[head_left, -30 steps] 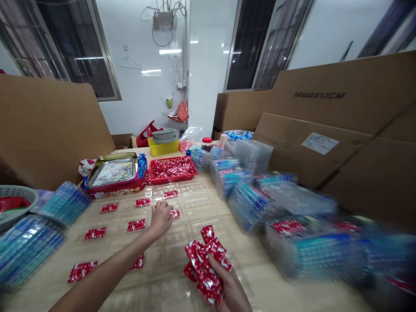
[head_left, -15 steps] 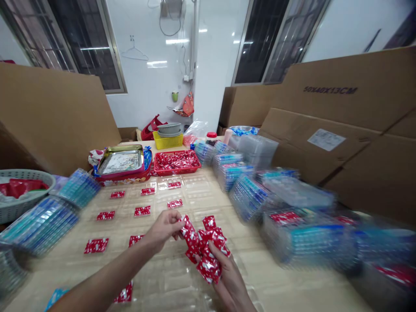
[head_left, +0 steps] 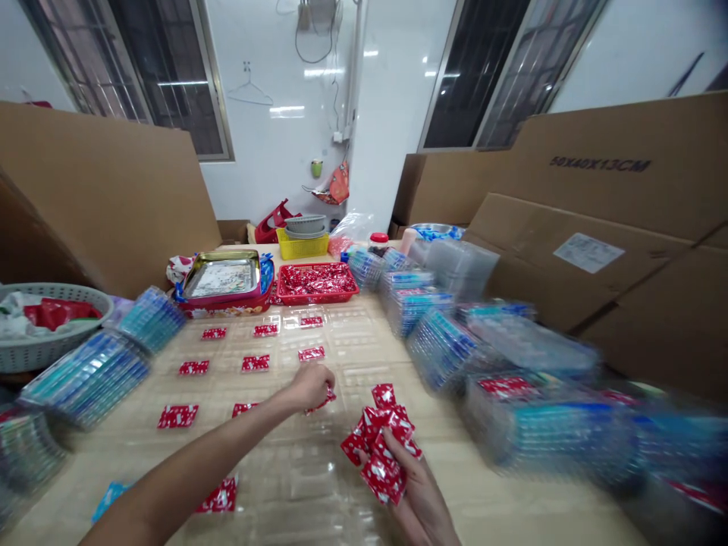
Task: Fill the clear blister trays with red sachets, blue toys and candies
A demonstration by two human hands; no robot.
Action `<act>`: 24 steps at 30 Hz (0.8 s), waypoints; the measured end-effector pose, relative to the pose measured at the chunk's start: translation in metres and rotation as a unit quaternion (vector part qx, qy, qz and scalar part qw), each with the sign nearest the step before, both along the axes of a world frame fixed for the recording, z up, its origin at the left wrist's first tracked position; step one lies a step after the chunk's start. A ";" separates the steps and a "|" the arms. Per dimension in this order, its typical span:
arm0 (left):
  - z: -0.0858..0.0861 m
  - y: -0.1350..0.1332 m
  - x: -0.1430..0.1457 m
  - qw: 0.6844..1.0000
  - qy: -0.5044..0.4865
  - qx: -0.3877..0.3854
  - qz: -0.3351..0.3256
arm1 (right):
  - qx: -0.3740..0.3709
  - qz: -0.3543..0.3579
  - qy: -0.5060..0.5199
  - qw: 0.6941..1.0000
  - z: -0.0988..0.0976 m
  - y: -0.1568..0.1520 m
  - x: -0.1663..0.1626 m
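My right hand (head_left: 418, 497) is closed round a bunch of small red packets (head_left: 382, 440), held above the table near its front edge. My left hand (head_left: 312, 387) reaches forward and pinches a single red packet (head_left: 325, 399) just above the clear plastic trays (head_left: 341, 341) laid over the table. More red packets (head_left: 255, 362) lie one to a pocket in rows across these trays, to the left of my left hand.
A red basket of packets (head_left: 316, 281) and a tin tray (head_left: 223, 277) stand at the back. Stacks of blue-edged packs (head_left: 437, 345) line the right side, others (head_left: 85, 375) the left. A grey basket (head_left: 39, 341) sits far left. Cardboard sheets (head_left: 597, 220) wall both sides.
My left hand went from the far trays back to the bunch, took one packet from it, and now carries it left and down toward the trays. The view has tilted slightly.
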State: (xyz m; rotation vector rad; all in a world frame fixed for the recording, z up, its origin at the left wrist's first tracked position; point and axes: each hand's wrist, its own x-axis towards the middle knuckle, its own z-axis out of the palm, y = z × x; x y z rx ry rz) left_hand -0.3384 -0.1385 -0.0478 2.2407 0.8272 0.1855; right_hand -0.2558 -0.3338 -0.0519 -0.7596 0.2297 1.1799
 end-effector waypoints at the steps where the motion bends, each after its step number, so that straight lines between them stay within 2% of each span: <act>1: -0.005 -0.004 0.002 1.000 0.001 0.009 -0.002 | -0.002 -0.004 -0.003 1.000 0.000 -0.001 0.001; 5: -0.011 -0.021 0.001 0.999 -0.036 0.029 0.014 | -0.001 -0.007 -0.017 1.000 -0.005 -0.003 0.004; 9: 0.004 -0.038 -0.002 0.995 -0.090 -0.022 0.029 | 0.026 0.017 -0.016 0.999 -0.013 -0.003 -0.003; 12: 0.020 -0.052 -0.002 0.980 -0.140 -0.138 0.035 | 0.030 0.041 -0.014 0.999 -0.014 -0.003 -0.015; 14: 0.027 -0.059 -0.004 0.953 -0.182 -0.236 0.044 | 0.025 0.057 -0.019 0.998 -0.012 -0.005 -0.023; 16: 0.032 -0.064 -0.007 0.931 -0.211 -0.291 0.052 | 0.021 0.074 -0.026 0.997 -0.008 -0.007 -0.030; 20: 0.040 -0.063 -0.021 0.929 -0.230 -0.283 0.070 | 0.017 0.104 -0.041 0.994 -0.001 -0.016 -0.035; 24: 0.052 -0.047 -0.044 0.942 -0.224 -0.235 0.081 | 0.005 0.102 -0.042 0.994 0.001 -0.027 -0.032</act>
